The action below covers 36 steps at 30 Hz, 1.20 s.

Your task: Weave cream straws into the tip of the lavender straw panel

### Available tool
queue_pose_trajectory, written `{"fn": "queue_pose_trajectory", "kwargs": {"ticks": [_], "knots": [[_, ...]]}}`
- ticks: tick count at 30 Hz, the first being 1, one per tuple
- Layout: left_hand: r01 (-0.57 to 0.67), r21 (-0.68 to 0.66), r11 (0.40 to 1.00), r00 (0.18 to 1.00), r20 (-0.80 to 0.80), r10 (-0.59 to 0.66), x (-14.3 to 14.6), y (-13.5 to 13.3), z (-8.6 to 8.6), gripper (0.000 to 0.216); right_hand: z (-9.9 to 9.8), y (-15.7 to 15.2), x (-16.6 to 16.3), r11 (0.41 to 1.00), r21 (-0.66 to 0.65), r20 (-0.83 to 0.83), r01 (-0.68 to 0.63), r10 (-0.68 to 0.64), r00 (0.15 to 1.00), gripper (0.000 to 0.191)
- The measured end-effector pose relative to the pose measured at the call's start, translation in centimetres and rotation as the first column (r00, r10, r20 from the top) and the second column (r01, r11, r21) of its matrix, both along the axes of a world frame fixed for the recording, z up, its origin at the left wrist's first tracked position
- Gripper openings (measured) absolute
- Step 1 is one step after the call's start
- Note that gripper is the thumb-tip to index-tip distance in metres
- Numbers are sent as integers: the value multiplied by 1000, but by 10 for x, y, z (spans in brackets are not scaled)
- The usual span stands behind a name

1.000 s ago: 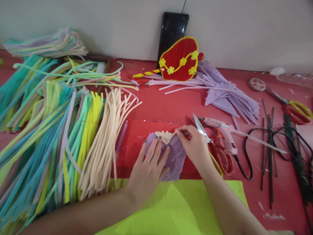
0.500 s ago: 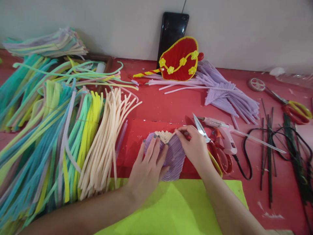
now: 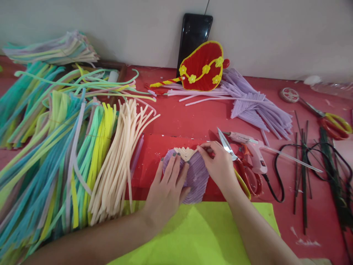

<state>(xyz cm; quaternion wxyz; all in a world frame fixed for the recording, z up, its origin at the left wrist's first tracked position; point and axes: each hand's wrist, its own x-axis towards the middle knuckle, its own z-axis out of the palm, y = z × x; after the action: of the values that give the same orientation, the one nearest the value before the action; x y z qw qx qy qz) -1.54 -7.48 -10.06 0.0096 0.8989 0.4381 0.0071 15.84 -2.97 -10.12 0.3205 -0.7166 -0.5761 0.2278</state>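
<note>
A purple ribbed piece [image 3: 196,180] made of pipe cleaners laid side by side lies on a red board [image 3: 146,158]. Cream pipe cleaners [image 3: 185,152] form a V pattern at its top. My left hand [image 3: 165,186] rests flat on the purple piece, fingers spread, fingertips by the cream part. At the cream part's right end, my right hand [image 3: 219,162] pinches the tip of a cream pipe cleaner between thumb and forefinger. Its other fingers are curled. Part of the purple piece is hidden under my left hand.
Bundles of coloured pipe cleaners [image 3: 63,154] fill the left. Open scissors [image 3: 242,173] and a pink glue gun [image 3: 256,154] lie right of my hand. Green felt [image 3: 198,235] is in front. Behind stand a red fan [image 3: 202,64], a phone [image 3: 193,36] and purple pipe cleaners [image 3: 253,106].
Almost nothing differs. Both hands keep their places on the purple piece, with only a very slight shift of the left fingers.
</note>
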Motion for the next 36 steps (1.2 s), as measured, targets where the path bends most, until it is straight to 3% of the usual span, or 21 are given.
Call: {"fn": "queue_pose_trajectory", "kwargs": {"ticks": [36], "knots": [[-1, 58, 998, 1000, 7, 1, 1, 2, 0, 53, -1, 1, 1, 1000, 17, 35, -6, 5, 999, 10]]}}
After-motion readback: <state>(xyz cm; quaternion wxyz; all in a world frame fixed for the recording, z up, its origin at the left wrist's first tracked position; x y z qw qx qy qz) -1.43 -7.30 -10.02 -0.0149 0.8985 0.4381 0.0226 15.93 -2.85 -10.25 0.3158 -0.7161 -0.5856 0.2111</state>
